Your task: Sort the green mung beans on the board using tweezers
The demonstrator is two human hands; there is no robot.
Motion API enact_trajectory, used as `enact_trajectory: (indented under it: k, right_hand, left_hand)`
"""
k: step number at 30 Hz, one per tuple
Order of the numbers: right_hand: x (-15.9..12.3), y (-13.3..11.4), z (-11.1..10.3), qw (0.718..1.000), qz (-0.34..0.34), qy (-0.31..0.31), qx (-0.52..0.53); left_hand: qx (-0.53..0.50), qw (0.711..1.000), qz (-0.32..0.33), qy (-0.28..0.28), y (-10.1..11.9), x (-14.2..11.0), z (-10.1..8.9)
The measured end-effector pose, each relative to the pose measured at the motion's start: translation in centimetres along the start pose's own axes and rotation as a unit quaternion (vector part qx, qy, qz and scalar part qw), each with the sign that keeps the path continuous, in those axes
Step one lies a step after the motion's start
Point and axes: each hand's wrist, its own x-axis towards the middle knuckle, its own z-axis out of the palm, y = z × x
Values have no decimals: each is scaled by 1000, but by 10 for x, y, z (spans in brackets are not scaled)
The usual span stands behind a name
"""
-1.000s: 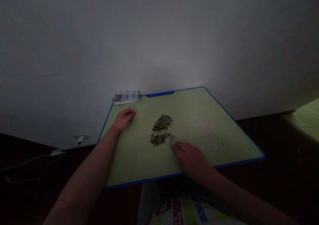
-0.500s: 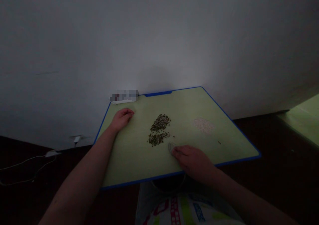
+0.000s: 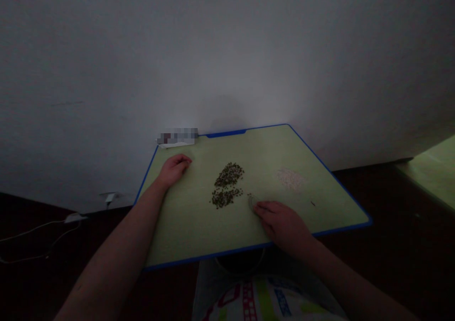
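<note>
- Writing: a blurred strip point(image 3: 177, 135) lies at the far left corner of the green board point(image 3: 185, 226); nothing on it can be read. The printed cloth point(image 3: 263, 302) below the board's near edge shows coloured shapes, none legible.
- Dark seeds point(image 3: 227, 186): heaped at the board's centre in two touching clumps; the heap's long axis runs from near left to far right.
- Pale grain patch point(image 3: 290, 178): right of the dark seeds, well apart from them. One dark speck point(image 3: 313, 203) lies nearer the board's right edge.
- Right hand point(image 3: 282, 224): palm down on the board, near right of the dark seeds, fingers together, fingertips at a small pale object point(image 3: 253, 201); too dim to identify it or to tell whether it is pinched.
- Left hand point(image 3: 174, 168): resting on the board's far left, fingers loosely curled, holding nothing.
- Surroundings: white wall point(image 3: 227, 50) behind the board; cable point(image 3: 42, 231) on the dark floor to the left.
</note>
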Motion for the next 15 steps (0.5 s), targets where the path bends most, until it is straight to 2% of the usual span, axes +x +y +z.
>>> enact_trajectory:
  k: [9, 15]
  right_hand:
    - [-2, 25, 13, 995, -38, 82, 39]
    - [-3, 30, 10, 991, -103, 74, 46]
  left_hand:
    - [28, 1000, 7, 2, -1, 1, -1]
    - [33, 999, 7, 4, 1, 0, -1]
